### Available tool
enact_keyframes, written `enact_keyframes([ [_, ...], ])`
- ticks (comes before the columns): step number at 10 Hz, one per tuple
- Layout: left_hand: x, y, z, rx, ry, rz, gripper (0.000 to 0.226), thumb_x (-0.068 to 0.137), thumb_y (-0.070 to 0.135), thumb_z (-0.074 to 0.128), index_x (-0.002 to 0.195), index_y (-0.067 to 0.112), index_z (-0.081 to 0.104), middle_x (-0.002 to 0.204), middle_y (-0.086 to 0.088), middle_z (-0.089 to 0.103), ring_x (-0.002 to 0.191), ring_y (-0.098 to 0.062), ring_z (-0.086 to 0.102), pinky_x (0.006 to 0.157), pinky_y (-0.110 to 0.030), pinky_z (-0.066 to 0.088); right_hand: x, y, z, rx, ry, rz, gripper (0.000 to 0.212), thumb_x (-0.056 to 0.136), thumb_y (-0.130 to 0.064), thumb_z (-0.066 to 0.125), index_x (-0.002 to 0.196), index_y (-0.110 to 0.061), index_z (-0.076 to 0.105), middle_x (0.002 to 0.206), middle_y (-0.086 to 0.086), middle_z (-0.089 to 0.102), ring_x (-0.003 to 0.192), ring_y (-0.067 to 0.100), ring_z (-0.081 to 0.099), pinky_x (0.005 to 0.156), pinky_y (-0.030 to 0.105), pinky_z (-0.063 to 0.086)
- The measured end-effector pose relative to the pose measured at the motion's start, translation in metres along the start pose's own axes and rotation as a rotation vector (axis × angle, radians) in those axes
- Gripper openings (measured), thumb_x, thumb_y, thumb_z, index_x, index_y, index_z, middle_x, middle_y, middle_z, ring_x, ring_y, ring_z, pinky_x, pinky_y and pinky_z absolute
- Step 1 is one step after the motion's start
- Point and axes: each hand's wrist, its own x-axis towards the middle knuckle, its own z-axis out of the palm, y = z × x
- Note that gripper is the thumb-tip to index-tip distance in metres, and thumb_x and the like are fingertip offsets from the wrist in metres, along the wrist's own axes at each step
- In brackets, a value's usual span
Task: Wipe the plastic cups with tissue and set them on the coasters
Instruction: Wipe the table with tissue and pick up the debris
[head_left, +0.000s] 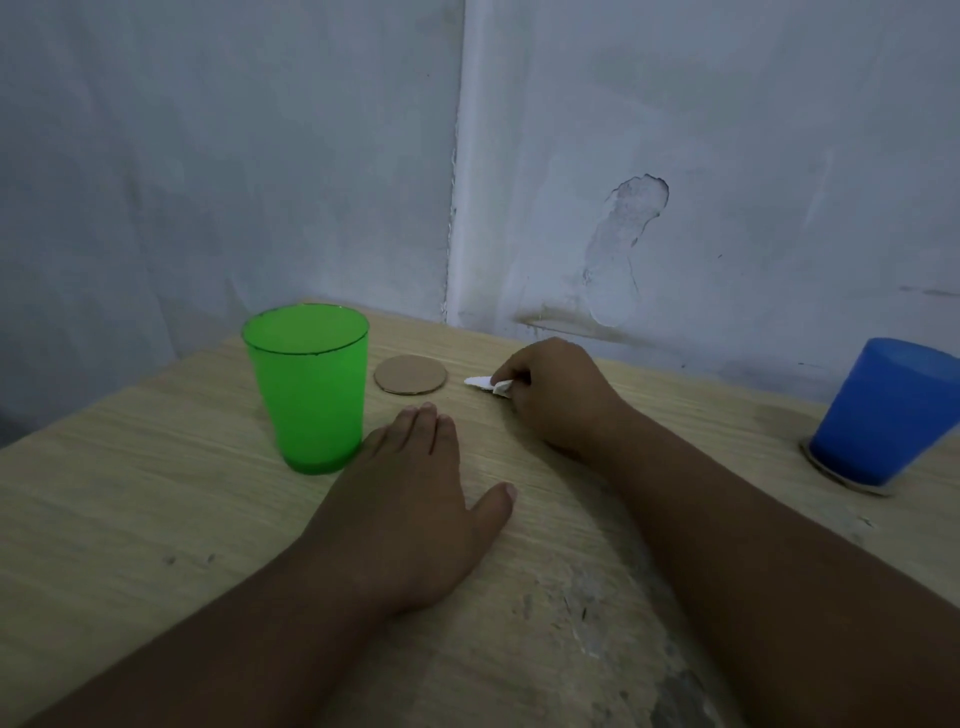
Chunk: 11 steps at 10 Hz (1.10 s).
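Observation:
A green plastic cup (310, 387) stands upright on the bare wooden table (130, 493), left of centre. Just right of it lies a round brown coaster (410, 375) with nothing on it. My left hand (415, 499) rests flat on the table, palm down, its fingertips close to the green cup's base. My right hand (550, 400) is closed on a small folded white tissue (485, 384), whose tip pokes out towards the coaster. A blue plastic cup (878, 410) stands on a second coaster (852, 480) at the far right edge.
The table sits in a corner, with pale walls (675, 156) close behind the cups. The near right part of the tabletop is scuffed and stained.

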Motion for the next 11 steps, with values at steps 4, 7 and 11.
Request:
enact_keyframes([
  [4,0.0,-0.001,0.001,-0.003,0.007,0.01,0.091,0.093,0.072,0.02,0.16,0.013,0.004,0.169,-0.005,-0.003,0.155,-0.018,-0.002,0.125,-0.035,0.003,-0.009,-0.007,0.003,0.099,0.126,0.112,0.027,0.089,-0.006,0.055,0.105,-0.017,0.074,0.107,0.001,0.071,0.094,0.014,0.063,0.078,0.025,0.049],
  [7,-0.001,-0.001,0.001,0.0,0.007,0.005,0.09,0.094,0.072,0.02,0.16,0.014,0.004,0.169,-0.005,-0.002,0.155,-0.018,-0.001,0.125,-0.036,0.004,-0.012,0.001,0.005,0.008,0.12,0.049,0.036,0.087,-0.014,0.058,0.122,-0.022,0.063,0.124,0.001,0.06,0.106,0.017,0.058,0.089,0.033,0.051],
  [11,0.0,-0.001,0.001,-0.001,0.006,0.01,0.09,0.093,0.072,0.02,0.16,0.014,0.004,0.169,-0.005,-0.002,0.155,-0.017,-0.002,0.125,-0.036,0.003,-0.014,-0.002,-0.001,-0.145,0.039,-0.107,0.019,0.09,-0.037,0.064,0.094,-0.023,0.076,0.092,-0.006,0.072,0.085,0.012,0.064,0.079,0.036,0.056],
])
